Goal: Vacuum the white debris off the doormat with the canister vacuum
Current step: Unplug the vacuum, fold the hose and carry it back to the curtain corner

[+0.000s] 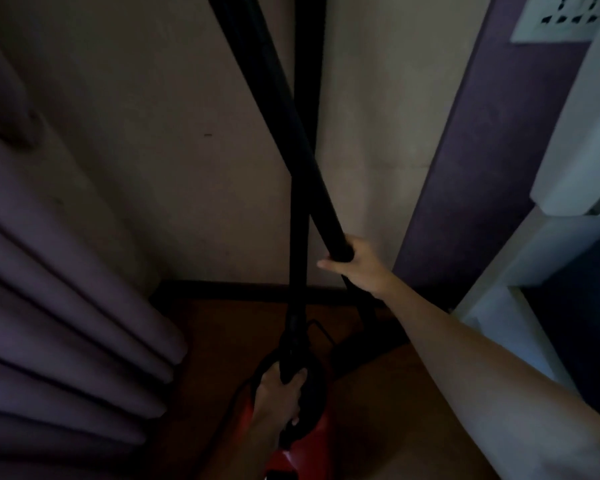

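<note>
Pleated mauve fabric curtain (66,271) hangs left. The red hard-plastic canister vacuum (291,459) sits low at frame bottom, with doormat and debris out of view. Long rigid black wand tube (291,133) slants upward, probably light but unwieldy, best gripped low: right hand (357,268) wraps its lower end, left hand (278,400) curls round the black hose cuff (291,355) atop the canister.

A dim room in a home: pleated curtain (66,289) left of the right hand's fingers (328,266), wall socket (565,19) above-right, wooden floor (222,341) below
</note>
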`<state>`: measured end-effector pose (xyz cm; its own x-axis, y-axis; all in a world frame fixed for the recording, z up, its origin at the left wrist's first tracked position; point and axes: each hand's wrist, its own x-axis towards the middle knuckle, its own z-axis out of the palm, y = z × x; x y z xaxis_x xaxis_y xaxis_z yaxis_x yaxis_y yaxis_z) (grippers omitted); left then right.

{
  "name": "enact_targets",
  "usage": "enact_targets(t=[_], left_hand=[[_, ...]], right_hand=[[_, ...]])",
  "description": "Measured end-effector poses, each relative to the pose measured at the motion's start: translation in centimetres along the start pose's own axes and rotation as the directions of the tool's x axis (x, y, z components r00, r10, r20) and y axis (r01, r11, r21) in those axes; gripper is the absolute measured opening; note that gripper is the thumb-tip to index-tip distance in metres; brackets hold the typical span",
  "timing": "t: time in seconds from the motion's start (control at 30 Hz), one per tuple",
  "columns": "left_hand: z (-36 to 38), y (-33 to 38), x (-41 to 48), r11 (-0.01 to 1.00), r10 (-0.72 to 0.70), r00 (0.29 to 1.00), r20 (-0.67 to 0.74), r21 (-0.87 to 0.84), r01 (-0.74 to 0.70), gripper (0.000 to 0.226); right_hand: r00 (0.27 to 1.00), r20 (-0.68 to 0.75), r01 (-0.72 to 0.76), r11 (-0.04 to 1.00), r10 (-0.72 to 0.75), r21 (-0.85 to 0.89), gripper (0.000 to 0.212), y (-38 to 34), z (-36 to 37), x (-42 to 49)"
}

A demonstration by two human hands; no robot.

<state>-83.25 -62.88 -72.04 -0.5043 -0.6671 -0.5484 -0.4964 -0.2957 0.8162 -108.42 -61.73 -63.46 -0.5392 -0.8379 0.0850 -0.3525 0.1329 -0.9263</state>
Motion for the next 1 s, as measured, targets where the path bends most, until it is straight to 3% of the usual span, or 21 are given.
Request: enact_targets(t=[0.13,0.27,0.43,0.53,0.6,0.7,0.87,1.0], left_hand=[[-0.1,-1.2,-0.4,1.0,0.003,0.999,-0.051,0.007,-0.003,0.018],[0.1,-1.1,-0.5,0.998,0.061,0.998,-0.013,0.035,-0.061,0.013],[1.0,0.1,1.4,0.996,0.068,0.997,-0.027,0.051,-0.067,0.016],[1.1,1.2,2.9,0.998,0.051,0.999,-0.002,0.03,-0.05,0.016],[1.3,2.0,3.7,0.998,0.046,0.998,0.034,0.042,-0.048,0.017],[1.6,2.9,4.5,0.998,0.05,0.998,0.049,0.038,-0.052,0.015],[1.6,2.6,5.1,0.999,0.033,0.996,0.082,0.024,-0.035,0.01],[1.5,1.9,5.1,1.0,0.025,0.998,0.063,0.016,-0.026,0.007]], right_hand=[[0.958,-0.276,0.088,0.996,-0.079,0.021,0.034,0.2,0.5,1.4],[0.926,-0.37,0.143,0.979,-0.08,0.145,0.032,-1.1,1.8,2.2],[0.946,-0.324,0.107,0.965,-0.025,0.239,0.041,-2.3,4.5,2.9],[0.965,-0.261,0.094,0.963,-0.026,0.253,0.025,-2.3,4.4,3.3],[0.97,-0.244,0.085,0.96,-0.018,0.266,0.025,-1.9,3.9,3.6],[0.976,-0.216,0.073,0.967,-0.02,0.243,0.036,-1.1,3.4,4.3],[0.988,-0.15,0.054,0.987,-0.031,0.154,0.033,-0.6,2.9,6.0],[0.996,-0.055,0.076,0.981,-0.067,0.181,0.034,-0.4,2.4,6.5]])
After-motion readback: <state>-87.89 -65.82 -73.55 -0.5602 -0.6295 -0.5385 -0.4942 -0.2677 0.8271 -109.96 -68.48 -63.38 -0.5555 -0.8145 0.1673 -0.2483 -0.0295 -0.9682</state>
